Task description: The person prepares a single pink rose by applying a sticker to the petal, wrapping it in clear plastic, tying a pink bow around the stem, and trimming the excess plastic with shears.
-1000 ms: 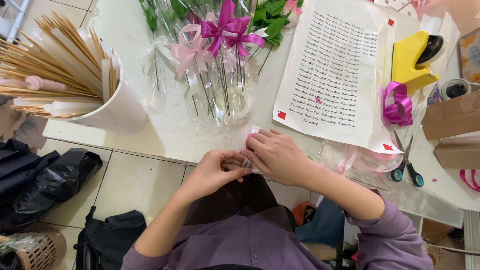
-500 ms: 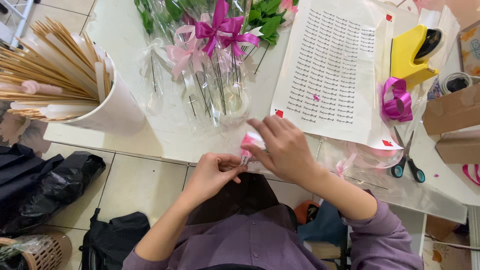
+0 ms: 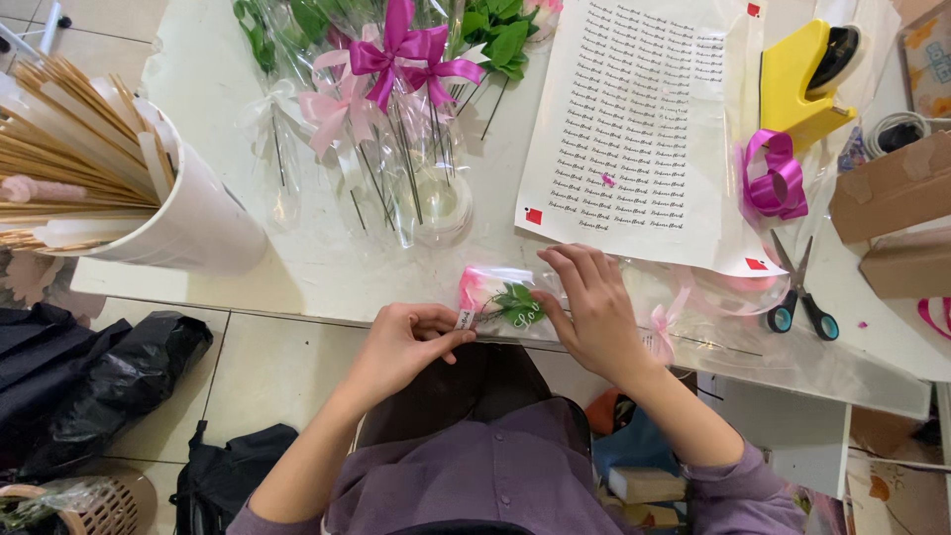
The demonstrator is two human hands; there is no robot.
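My left hand (image 3: 406,342) pinches a small white sticker (image 3: 465,319) at the table's near edge. My right hand (image 3: 592,302) presses on a cellophane-wrapped pink flower with green leaves (image 3: 503,295) that lies flat on the white table (image 3: 238,99). A pale pink ribbon bow (image 3: 662,325) on the wrap sits just right of my right hand. The sticker touches the wrap by the leaves.
A sheet of printed stickers (image 3: 639,129) lies beyond my right hand. Wrapped flowers with pink and magenta bows (image 3: 391,69) lie at the back. A white bucket of wooden sticks (image 3: 119,188) stands left. Scissors (image 3: 797,297), magenta ribbon (image 3: 773,183), yellow tape dispenser (image 3: 802,79) and cardboard boxes (image 3: 897,198) are right.
The wrapped flower has come into sight between my hands and lies on the table edge. My left hand has brought a small sticker up to it.
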